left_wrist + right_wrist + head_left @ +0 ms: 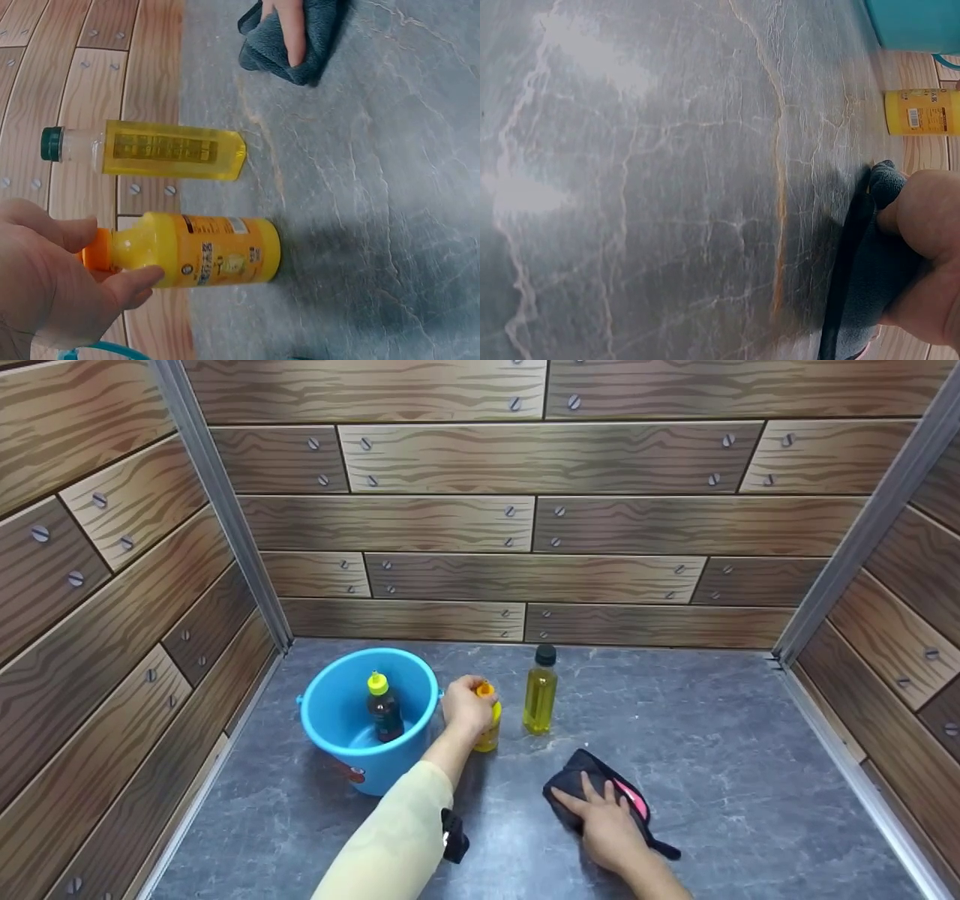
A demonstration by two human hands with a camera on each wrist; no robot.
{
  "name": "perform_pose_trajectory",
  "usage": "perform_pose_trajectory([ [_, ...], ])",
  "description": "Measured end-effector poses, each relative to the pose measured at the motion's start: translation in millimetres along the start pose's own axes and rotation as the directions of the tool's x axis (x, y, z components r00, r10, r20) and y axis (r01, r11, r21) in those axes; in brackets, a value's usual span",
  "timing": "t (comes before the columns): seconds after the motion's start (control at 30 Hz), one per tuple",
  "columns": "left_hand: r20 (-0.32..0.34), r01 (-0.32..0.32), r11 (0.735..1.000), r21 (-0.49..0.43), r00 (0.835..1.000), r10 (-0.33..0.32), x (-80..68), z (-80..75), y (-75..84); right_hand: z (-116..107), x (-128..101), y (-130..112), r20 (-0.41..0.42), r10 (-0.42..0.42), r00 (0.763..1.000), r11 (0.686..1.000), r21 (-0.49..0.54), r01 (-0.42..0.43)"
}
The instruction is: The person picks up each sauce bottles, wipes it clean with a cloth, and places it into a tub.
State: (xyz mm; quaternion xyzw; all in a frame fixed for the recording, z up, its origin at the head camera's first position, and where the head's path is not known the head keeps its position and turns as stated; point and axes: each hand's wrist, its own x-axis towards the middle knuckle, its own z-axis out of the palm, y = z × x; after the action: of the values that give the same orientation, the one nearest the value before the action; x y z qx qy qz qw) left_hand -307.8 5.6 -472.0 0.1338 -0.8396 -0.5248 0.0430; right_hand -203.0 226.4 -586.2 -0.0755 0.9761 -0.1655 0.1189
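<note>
Standing upright inside the blue bucket is a dark bottle with a yellow cap. Just beside the bucket, the left hand is curling its grip around the neck and orange cap of the orange juice bottle, which is standing on the grey table near the oil bottle. The right hand is pressing flat, fingers straight, on the dark cloth.

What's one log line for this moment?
left hand: grips orange bottle top | right hand: flat on dark cloth | bucket: holds dark bottle
</note>
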Motion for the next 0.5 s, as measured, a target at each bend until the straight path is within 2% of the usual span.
perform_pose_trajectory([
  [0.17,0.069,-0.062,0.997,0.04,0.996,0.059,-2.0,-6.6,-6.8,0.2,-0.4,-0.1,-0.004,0.001,1.0,1.0,-0.005,-0.001],
  [0.27,0.145,-0.053,0.998,0.028,0.988,0.048,-2.4,-12.6,-10.6,0.6,-0.6,0.3,-0.006,-0.003,1.0,1.0,-0.004,0.003],
  [0.4,0.261,-0.033,0.999,0.019,0.965,0.027,-3.3,-20.8,-15.0,-0.1,-1.7,-0.2,-0.011,-0.01,1.0,1.0,-0.012,0.01],
  [0.5,0.321,-0.051,0.999,0.015,0.946,0.044,-7.1,-26.6,-18.5,0.0,-3.5,0.2,-0.032,-0.029,0.999,0.999,-0.021,0.028],
])
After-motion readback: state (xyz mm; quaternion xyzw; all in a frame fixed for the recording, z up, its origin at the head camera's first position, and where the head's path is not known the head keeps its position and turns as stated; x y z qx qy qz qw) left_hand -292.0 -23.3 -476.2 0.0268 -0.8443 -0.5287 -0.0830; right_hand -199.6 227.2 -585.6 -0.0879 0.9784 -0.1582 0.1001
